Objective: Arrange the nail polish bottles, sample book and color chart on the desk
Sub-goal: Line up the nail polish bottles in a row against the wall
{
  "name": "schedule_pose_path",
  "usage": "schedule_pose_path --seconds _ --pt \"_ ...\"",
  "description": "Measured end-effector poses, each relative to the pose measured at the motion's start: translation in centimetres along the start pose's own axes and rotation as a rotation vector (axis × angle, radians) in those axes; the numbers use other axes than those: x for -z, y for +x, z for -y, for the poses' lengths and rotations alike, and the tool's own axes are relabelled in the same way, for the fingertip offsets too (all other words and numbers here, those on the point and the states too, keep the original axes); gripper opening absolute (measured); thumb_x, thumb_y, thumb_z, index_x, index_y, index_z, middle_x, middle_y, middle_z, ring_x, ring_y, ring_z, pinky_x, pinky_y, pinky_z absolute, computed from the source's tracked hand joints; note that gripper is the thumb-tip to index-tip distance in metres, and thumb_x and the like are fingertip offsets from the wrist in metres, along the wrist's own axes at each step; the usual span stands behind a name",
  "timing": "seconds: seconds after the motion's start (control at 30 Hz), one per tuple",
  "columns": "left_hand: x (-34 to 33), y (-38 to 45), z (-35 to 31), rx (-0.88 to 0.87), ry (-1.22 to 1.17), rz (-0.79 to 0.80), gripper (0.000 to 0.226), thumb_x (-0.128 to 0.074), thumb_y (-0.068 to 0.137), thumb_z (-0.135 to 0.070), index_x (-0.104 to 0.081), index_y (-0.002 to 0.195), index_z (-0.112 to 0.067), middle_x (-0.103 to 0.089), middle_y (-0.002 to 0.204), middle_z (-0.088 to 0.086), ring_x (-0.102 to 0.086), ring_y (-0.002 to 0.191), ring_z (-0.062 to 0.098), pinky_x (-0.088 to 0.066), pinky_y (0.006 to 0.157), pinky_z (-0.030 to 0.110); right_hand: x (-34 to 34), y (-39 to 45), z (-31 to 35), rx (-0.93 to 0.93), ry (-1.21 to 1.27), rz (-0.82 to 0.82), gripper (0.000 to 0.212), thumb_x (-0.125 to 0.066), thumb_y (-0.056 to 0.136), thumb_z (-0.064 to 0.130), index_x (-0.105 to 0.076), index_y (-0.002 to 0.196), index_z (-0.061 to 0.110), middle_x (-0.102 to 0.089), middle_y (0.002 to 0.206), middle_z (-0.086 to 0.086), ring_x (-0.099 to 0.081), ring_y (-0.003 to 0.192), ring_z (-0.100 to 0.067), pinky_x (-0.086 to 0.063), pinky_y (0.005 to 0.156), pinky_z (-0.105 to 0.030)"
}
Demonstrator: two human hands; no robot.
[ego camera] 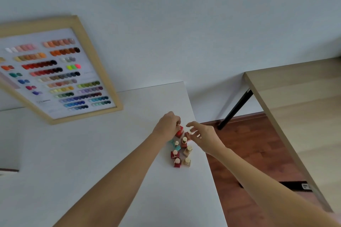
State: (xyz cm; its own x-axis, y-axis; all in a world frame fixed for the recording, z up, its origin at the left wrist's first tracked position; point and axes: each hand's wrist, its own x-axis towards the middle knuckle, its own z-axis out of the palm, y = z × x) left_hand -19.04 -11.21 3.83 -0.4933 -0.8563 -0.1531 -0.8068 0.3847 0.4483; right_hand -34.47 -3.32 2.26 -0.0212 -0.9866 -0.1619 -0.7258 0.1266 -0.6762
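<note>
Several small nail polish bottles with gold caps stand in a cluster near the right edge of the white desk (110, 153): a teal bottle (176, 146), dark red ones (175, 154), beige ones (187, 150). My left hand (167, 125) grips the cap of a red bottle (180, 131) at the cluster's far end. My right hand (203, 135) pinches the cap of a pinkish-red bottle (187, 134) beside it. The wood-framed color chart (55, 72), with rows of colored nail swatches, leans against the wall at the desk's back left. No sample book is visible.
A second, wood-topped table (295, 107) with black legs stands to the right, across a gap of reddish wooden floor (249, 143). The bottles sit close to the white desk's right edge. A plain white wall lies behind.
</note>
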Motion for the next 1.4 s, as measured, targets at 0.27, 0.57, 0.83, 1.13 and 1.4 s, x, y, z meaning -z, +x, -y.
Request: schedule_pose_path --seconds 0.27,0.57,0.83,1.13,1.4 --pt "2.0 1.1 2.0 -0.070 0.082 0.095 0.021 -0.062 0.088 -0.010 -0.068 0.107 -0.004 -0.062 0.111 0.013 -0.063 0.096 0.026 -0.050 0.084 0.028 0.1 -0.5 0.5 0.002 -0.097 0.053 0.020 -0.056 0.090 0.009 -0.066 0.106 0.013 -0.070 0.097 -0.007 -0.064 0.083 -0.017 -0.054 0.077 -0.026" --pt "2.2 0.3 3.1 -0.176 0.076 0.104 0.023 -0.061 0.088 -0.007 -0.066 0.109 -0.009 -0.063 0.111 0.011 -0.063 0.095 0.025 -0.052 0.083 0.029 0.1 -0.4 2.8 -0.140 -0.057 0.125 0.027 -0.060 0.089 0.033 -0.060 0.115 0.027 -0.061 0.108 0.000 -0.062 0.089 -0.015 -0.048 0.075 -0.023" --pt "1.3 -0.8 3.5 -0.155 0.030 0.012 0.025 -0.066 0.085 -0.012 -0.066 0.109 -0.008 -0.063 0.110 0.012 -0.064 0.093 0.025 -0.056 0.086 0.031 -1.3 0.1 5.0 -0.226 -0.157 0.128 0.025 -0.066 0.085 0.032 -0.070 0.101 0.013 -0.065 0.101 -0.006 -0.056 0.084 -0.015 -0.041 0.062 -0.015" --pt "1.4 -0.9 4.2 -0.175 0.025 0.019 0.022 -0.063 0.087 -0.011 -0.066 0.109 -0.007 -0.065 0.109 0.013 -0.065 0.092 0.026 -0.056 0.083 0.035 -0.6 0.5 6.0 -0.198 -0.282 0.273 0.032 -0.067 0.084 0.018 -0.067 0.115 0.012 -0.067 0.114 -0.008 -0.064 0.098 -0.022 -0.048 0.078 -0.020" --pt "1.8 0.1 4.7 -0.166 0.022 0.058 0.023 -0.061 0.089 -0.014 -0.066 0.111 -0.007 -0.067 0.111 0.013 -0.065 0.096 0.027 -0.055 0.087 0.035 -0.1 1.8 4.9 -0.102 -0.376 0.236 0.025 -0.060 0.089 0.011 -0.068 0.113 0.012 -0.068 0.113 -0.006 -0.066 0.092 -0.017 -0.046 0.078 -0.016"
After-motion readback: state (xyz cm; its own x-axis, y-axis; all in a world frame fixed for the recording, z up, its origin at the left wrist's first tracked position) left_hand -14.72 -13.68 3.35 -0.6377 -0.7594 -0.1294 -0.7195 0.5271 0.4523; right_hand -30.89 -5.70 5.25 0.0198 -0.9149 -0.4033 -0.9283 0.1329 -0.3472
